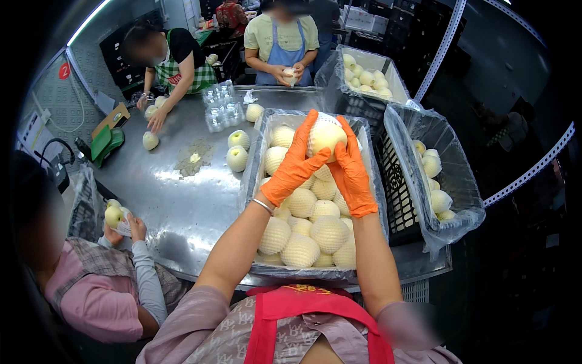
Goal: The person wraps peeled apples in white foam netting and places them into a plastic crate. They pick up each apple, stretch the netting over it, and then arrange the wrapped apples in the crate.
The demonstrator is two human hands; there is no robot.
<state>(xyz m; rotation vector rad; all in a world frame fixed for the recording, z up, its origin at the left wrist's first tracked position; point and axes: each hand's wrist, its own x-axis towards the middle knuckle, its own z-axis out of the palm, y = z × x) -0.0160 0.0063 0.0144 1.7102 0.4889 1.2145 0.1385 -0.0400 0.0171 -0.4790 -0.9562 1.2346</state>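
In orange gloves, my left hand [292,168] and my right hand [353,182] close around a pale yellow round fruit [326,137], like an apple or pear. A white foam net sleeve covers part of it, mostly on its far side. Both hands are raised over a plastic-lined crate [370,155]. Several fruits in foam nets [300,250] fill that crate, some hidden beneath my hands and forearms. Just left of the crate, netted fruits [237,159] stand on the metal table.
The metal table [182,224] holds clear plastic trays [222,109] and a green scoop [107,144]. Lined crates of fruit [448,167] [394,73] stand on the right. Three co-workers handle fruit at the left and far sides. A perforated metal post [441,48] rises at the right.
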